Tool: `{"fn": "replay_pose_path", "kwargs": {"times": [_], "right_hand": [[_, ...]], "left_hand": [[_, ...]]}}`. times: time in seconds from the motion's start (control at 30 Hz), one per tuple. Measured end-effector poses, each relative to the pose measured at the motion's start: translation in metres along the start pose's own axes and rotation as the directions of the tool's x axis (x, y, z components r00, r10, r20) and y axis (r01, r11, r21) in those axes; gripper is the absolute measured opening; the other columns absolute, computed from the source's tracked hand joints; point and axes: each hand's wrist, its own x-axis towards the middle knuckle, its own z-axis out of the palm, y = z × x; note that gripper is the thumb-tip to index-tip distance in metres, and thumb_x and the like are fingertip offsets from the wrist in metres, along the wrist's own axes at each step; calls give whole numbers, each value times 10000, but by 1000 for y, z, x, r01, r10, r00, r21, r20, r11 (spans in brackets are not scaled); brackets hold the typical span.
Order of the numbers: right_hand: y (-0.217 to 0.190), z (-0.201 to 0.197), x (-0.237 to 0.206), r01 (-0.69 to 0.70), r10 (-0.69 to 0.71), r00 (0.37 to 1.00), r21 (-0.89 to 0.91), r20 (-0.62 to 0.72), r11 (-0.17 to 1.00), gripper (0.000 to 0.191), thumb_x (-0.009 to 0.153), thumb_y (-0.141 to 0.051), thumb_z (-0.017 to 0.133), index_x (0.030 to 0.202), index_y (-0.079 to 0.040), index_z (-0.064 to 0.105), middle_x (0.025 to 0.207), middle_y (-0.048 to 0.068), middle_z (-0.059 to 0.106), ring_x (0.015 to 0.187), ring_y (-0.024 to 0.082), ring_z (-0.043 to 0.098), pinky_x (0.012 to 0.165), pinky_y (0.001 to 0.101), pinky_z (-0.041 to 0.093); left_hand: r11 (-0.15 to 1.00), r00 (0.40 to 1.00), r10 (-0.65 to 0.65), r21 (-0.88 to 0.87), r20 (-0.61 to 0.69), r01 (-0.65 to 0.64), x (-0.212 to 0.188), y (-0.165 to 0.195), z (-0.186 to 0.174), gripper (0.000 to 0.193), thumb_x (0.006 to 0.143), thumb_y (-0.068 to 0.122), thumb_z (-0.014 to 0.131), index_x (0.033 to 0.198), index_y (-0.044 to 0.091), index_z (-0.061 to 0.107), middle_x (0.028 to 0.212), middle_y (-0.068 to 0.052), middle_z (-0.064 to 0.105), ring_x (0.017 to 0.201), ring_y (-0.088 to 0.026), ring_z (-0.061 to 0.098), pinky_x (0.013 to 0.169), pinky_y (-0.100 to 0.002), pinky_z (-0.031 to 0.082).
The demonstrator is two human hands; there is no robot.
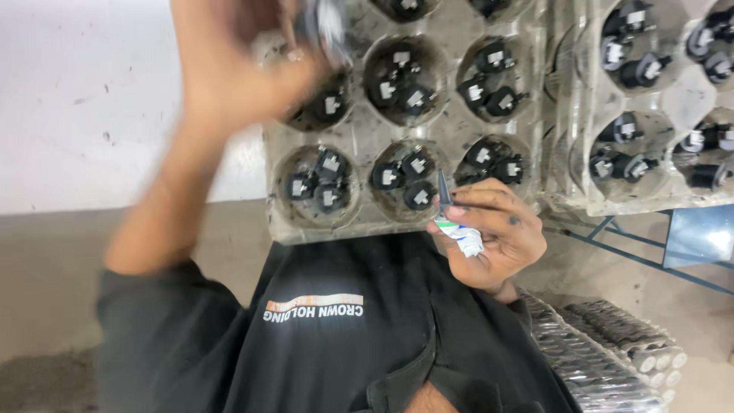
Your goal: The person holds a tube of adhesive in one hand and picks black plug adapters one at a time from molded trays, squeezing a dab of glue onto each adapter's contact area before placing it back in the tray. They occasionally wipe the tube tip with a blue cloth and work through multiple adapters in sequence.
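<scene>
The black shirt (344, 336) of the person is filling the bottom of the view, nearest to the camera, with a pale printed strip on its front. Just above it, the right hand (493, 233) is hovering at the near edge of a pale moulded tray (359, 138). Its fingers (478, 200) are closing around a small squeezed tube (459, 229), white with green and blue marks, and the dark pointed nozzle (443, 187) of the tube is pointing up toward the tray.

The tray is standing in front of the person and is holding round pockets. In each pocket that shows fully, 2 or 3 small black parts (405, 176) with white labels are lying. The nozzle is staying just beside the middle pocket of the near row.

The left hand (245, 69) is raised over the far left corner of this tray and it is very blurred. It is seeming to grip something grey and shiny (325, 23) at the top edge of the view, but I cannot tell how the fingers are closing on it.

A second tray (688, 99) of the same kind is lying at the right, touching the first one. Below the right hand, at the bottom right corner, a stack of ribbed silver cylinders (612, 344) is lying on the grey floor (46, 260).
</scene>
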Motion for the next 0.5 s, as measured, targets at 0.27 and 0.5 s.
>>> {"fn": "replay_pose_path", "kwargs": {"times": [0.27, 0.5], "right_hand": [[-10, 23, 14, 105, -124, 978, 121, 168, 987, 352, 730, -44, 937, 999, -45, 709, 944, 147, 718, 869, 287, 734, 727, 346, 604], [-12, 37, 14, -8, -85, 951, 295, 299, 956, 243, 800, 66, 703, 1022, -15, 643, 970, 186, 734, 860, 278, 756, 744, 318, 577]], "left_hand": [[998, 964, 25, -48, -265, -39, -124, -8, 18, 364, 854, -84, 941, 1113, 10, 702, 1136, -36, 595, 1045, -71, 588, 859, -197, 495], [876, 939, -321, -416, -125, 244, -139, 15, 22, 381, 883, -150, 729, 1226, -9, 642, 1236, -196, 703, 1068, -158, 727, 907, -284, 679]]}}
